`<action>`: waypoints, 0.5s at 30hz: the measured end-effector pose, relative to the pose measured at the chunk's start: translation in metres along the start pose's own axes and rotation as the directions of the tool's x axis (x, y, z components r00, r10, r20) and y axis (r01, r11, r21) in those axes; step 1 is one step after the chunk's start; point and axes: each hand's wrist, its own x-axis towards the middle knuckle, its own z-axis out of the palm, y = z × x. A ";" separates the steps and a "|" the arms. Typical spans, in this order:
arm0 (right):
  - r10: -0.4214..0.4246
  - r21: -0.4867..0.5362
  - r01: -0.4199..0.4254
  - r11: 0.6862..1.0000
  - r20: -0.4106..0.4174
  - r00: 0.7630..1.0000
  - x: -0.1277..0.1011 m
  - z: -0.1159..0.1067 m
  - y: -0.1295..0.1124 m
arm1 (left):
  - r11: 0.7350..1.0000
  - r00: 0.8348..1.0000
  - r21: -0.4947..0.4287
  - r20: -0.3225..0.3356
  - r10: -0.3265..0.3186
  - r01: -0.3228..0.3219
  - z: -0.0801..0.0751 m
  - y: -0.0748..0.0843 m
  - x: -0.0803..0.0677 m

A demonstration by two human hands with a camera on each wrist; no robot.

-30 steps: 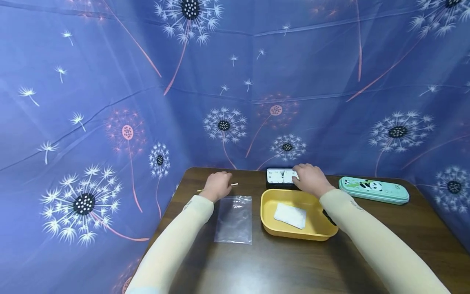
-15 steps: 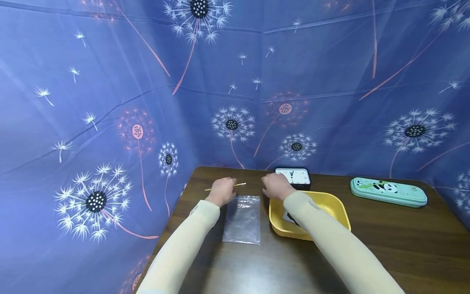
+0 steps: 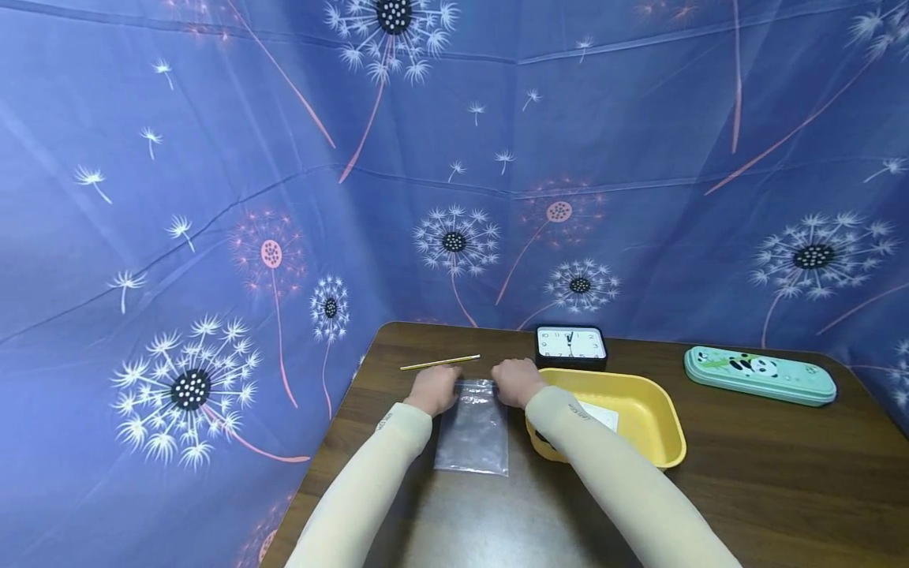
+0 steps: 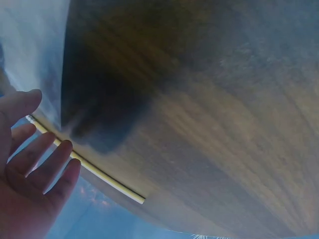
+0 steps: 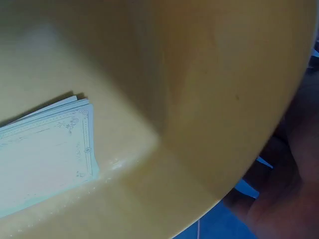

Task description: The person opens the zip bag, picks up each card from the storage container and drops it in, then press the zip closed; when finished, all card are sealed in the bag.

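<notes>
A clear plastic zip bag point(image 3: 473, 430) lies flat on the brown table point(image 3: 746, 473). My left hand point(image 3: 435, 389) is at the bag's far left corner. In the left wrist view the left hand point(image 4: 30, 164) has straight, spread fingers that hold nothing, just short of a yellow pencil point(image 4: 99, 174). My right hand point(image 3: 518, 381) is at the bag's far right corner, back up, and its fingers are hidden. The pencil point(image 3: 440, 362) lies just beyond both hands. Under my right forearm sits a yellow tray point(image 3: 653, 422) holding white cards point(image 5: 45, 149).
A black-framed clock point(image 3: 571, 345) stands behind the tray near the back edge. A mint green panda pencil case point(image 3: 760, 375) lies at the far right. Blue dandelion-print cloth point(image 3: 213, 197) walls in the table at the back and left.
My right hand left the clock and swept left across the tray to the bag's far right corner. My left hand drew back from the pencil to the bag's far left corner.
</notes>
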 end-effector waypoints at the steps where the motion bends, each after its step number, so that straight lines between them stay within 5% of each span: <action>1: -0.003 -0.009 0.003 1.000 0.003 1.000 0.000 0.002 0.000 | 1.000 1.000 0.006 -0.009 0.008 -0.008 0.002 0.000 -0.001; 15: -0.095 -0.035 0.095 0.995 0.004 0.995 -0.002 0.006 -0.003 | 0.999 0.997 0.034 -0.070 0.040 -0.038 0.006 0.002 -0.004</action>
